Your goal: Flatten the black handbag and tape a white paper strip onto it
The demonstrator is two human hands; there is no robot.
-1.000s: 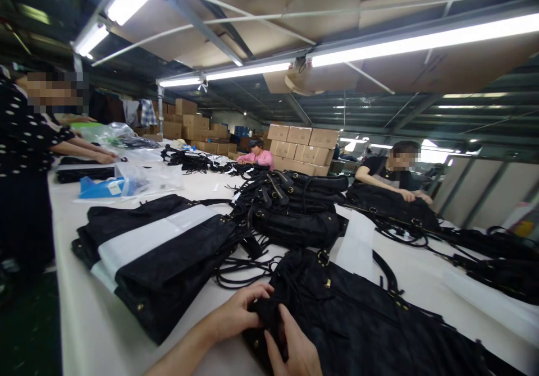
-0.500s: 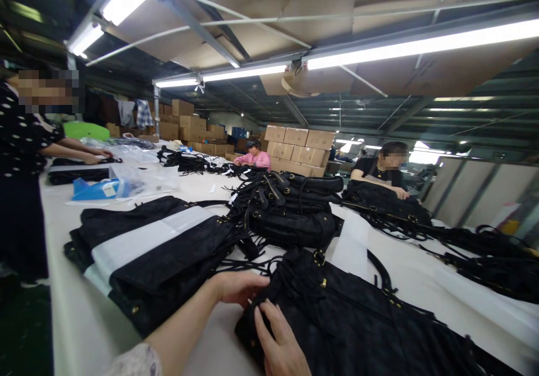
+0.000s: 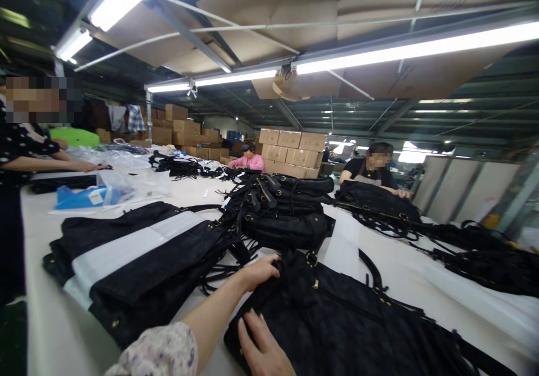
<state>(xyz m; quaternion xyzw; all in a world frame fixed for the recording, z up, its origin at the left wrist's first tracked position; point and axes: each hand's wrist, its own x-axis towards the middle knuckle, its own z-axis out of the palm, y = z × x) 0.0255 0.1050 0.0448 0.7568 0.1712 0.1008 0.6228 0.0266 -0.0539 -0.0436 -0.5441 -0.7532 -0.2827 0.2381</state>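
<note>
A black bag [image 3: 337, 314] with a soft, faintly creased surface is lying on the near right of the pale bench [image 3: 197, 188], its brass-coloured rings and zip pull catching the light. A strip of white sheet [image 3: 343, 238] is lying just beyond it. To the left, a folded black stack [image 3: 147, 269] is wearing a smooth white band, and dark straps are tangling between the two. A rounded heap of black bags [image 3: 286, 213] is sitting farther back. Clear plastic [image 3: 137, 185] is crumpling beside a blue packet [image 3: 80, 196] at far left; cardboard boxes [image 3: 292, 154] are standing stacked behind, their contents hidden. The left hand [image 3: 261, 270] is reaching in from the left, fingers curling at the bag's corner; whether its grip is pinching, I cannot tell. The right hand [image 3: 265, 348] is resting on the near end, fingers parted, its grip wide.
</note>
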